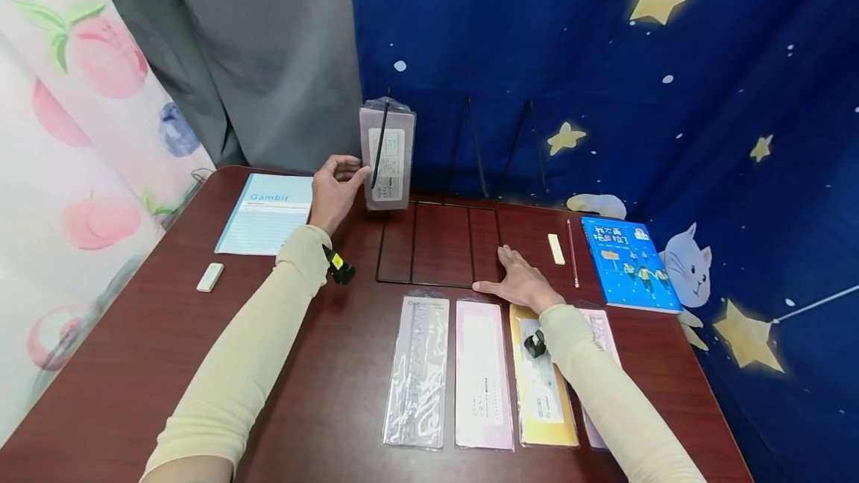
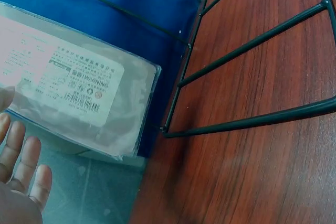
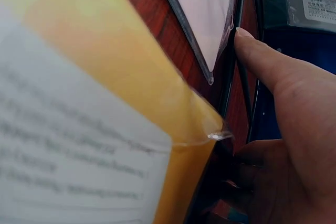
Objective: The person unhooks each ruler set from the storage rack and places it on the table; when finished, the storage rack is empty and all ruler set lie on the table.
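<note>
My left hand (image 1: 338, 188) pinches the left edge of a flat plastic-sleeved packet (image 1: 405, 159) between thumb and forefinger. The packet stands upright at the left end of a black wire rack (image 1: 443, 285), behind a slanted divider wire, its white barcode label facing me. In the left wrist view the thumb (image 2: 6, 98) overlaps the packet's edge and the other fingers are spread beside it. My right hand (image 1: 520, 282) rests with extended fingers at the rack's front right corner; its thumb (image 3: 257, 53) lies against the wire in the right wrist view.
In front of the rack lie a clear ruler packet (image 1: 416, 371), a pink packet (image 1: 479, 371), a yellow packet (image 1: 564, 423) and another pink packet (image 1: 604, 334), partly under my right sleeve. Also about are a notebook (image 1: 265, 222), white eraser (image 1: 210, 277), pale-yellow bar (image 1: 555, 249), pencil (image 1: 573, 252) and blue book (image 1: 631, 263).
</note>
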Tool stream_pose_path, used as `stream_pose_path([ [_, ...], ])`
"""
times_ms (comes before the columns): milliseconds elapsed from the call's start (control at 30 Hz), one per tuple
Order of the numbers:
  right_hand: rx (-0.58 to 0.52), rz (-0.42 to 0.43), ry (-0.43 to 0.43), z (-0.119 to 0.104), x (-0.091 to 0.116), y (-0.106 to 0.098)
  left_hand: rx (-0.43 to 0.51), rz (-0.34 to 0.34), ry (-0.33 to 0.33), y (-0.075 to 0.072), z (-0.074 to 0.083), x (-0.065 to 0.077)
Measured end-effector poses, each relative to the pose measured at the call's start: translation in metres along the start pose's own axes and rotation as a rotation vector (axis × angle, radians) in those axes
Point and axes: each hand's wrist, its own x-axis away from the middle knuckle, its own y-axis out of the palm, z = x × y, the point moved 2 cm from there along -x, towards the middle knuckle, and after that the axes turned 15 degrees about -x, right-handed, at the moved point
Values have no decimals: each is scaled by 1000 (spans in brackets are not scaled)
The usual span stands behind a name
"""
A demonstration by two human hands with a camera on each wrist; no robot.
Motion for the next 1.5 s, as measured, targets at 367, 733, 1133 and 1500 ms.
stream_pose_path([
  [367, 7, 0, 4, -1, -1, 1, 52, -21, 59, 6, 9, 2],
  [733, 1, -9, -5, -2, -3, 0, 168, -63, -30, -2, 4, 14],
  [1133, 5, -28, 5, -8, -4, 0, 191, -105, -15, -16, 3, 29],
  [1500, 18, -51, 25, -8, -6, -2, 220, -165, 3, -22, 6, 45],
])
